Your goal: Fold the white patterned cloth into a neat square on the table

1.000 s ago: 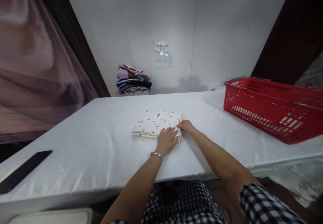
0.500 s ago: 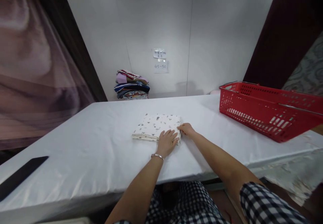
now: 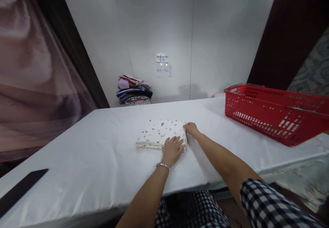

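A folded white cloth with small dark prints [image 3: 159, 132] lies near the middle of the white table [image 3: 102, 152]. My left hand [image 3: 172, 149], with a bracelet at the wrist, rests flat on the cloth's near right corner, fingers spread. My right hand [image 3: 190, 129] touches the cloth's right edge with its fingers pinched on the fabric there.
A red plastic basket [image 3: 272, 113] stands at the table's right end. A stack of folded coloured clothes [image 3: 133, 91] sits at the far edge against the white wall, under two paper notes [image 3: 162, 65]. A flat black object [image 3: 20, 190] lies at the near left.
Both hands stay on the cloth's right side; the left hand has slid slightly toward the near corner. The camera has tilted a little.
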Demonstrator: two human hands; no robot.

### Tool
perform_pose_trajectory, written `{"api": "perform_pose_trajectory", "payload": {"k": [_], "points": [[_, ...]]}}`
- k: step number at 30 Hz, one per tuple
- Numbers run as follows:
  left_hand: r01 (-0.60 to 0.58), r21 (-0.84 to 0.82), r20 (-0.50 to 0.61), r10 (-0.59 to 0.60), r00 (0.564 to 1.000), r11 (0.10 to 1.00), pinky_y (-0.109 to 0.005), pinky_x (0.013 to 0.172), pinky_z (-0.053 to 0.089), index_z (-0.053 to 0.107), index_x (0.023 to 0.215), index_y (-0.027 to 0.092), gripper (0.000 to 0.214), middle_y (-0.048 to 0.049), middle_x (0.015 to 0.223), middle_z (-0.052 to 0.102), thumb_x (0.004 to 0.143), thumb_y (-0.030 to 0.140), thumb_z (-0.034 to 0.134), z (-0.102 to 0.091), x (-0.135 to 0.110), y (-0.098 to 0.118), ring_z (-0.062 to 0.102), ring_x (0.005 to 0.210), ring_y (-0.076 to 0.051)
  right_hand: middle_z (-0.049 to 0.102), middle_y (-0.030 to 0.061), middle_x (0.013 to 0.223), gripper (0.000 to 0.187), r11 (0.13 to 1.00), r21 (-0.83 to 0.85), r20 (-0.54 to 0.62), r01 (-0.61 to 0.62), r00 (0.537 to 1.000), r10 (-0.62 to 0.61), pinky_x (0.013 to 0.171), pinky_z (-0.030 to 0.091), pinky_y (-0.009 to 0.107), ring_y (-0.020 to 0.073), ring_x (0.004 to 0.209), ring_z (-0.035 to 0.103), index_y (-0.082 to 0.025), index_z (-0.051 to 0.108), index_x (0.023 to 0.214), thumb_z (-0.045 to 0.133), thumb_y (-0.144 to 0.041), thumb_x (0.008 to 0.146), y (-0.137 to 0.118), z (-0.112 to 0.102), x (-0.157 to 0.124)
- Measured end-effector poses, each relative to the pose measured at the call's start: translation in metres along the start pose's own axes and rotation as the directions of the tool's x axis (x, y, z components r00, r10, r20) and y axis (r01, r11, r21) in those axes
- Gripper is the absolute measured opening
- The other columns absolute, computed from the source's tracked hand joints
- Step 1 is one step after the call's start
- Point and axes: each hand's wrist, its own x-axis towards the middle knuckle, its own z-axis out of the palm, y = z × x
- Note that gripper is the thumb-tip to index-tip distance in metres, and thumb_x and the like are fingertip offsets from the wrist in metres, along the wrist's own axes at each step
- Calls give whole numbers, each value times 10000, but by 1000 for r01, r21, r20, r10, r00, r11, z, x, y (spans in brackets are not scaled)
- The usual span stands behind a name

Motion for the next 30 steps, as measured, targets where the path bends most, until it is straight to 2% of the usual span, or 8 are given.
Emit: {"api": "perform_pose_trajectory", "payload": {"k": [6, 11, 16, 22, 27, 30], "points": [[0, -17, -13, 0, 1000, 1000, -505, 1058, 305, 577, 1206, 314, 327, -10, 1314, 567, 938, 385, 404, 0, 0, 0, 466, 1243, -227, 387, -81, 367, 222, 1000, -4, 22, -10, 1000, 10, 369, 238, 191, 63, 351, 339, -173, 516, 570, 646, -303, 695, 10, -4, 4], [6, -44, -29, -8, 1000, 999, -513, 1056, 299, 578, 1201, 319, 328, -10, 1311, 568, 938, 401, 400, 5, 0, -3, 460, 1246, -235, 380, -80, 357, 256, 999, -37, 8, 1, 1000, -1, 387, 231, 196, 61, 367, 336, -169, 520, 551, 671, -327, 683, 2, 2, 31], [24, -83, -29, -26, 999, 996, -527, 1057, 289, 580, 1186, 320, 319, -3, 1308, 571, 940, 409, 397, 7, 0, -4, 462, 1241, -240, 376, -66, 346, 246, 997, -63, -42, -51, 998, 48, 392, 229, 209, 74, 375, 363, -178, 502, 518, 664, -274, 676, -4, 4, 55], [28, -108, -41, -32, 999, 994, -530, 1059, 286, 579, 1190, 319, 320, -9, 1301, 574, 934, 405, 408, 7, -1, -4, 461, 1239, -247, 387, -66, 372, 303, 988, -54, -47, -145, 989, 143, 359, 216, 204, 64, 332, 328, -205, 407, 502, 623, -229, 714, -2, -5, 51], [38, -113, -36, -42, 998, 993, -528, 1063, 276, 583, 1180, 316, 315, -6, 1305, 572, 938, 400, 399, 6, -1, -3, 461, 1238, -245, 418, -42, 384, 345, 979, -101, -6, -178, 984, 178, 347, 210, 213, 67, 339, 329, -199, 427, 497, 630, -316, 750, -7, -6, 53], [45, -114, -22, -48, 999, 992, -529, 1059, 278, 586, 1178, 309, 316, -10, 1304, 573, 934, 402, 409, 4, 0, -2, 461, 1238, -249, 394, -45, 356, 343, 973, -157, -10, -172, 985, 173, 345, 216, 215, 70, 333, 323, -197, 431, 477, 642, -281, 734, -7, -4, 60]]}}
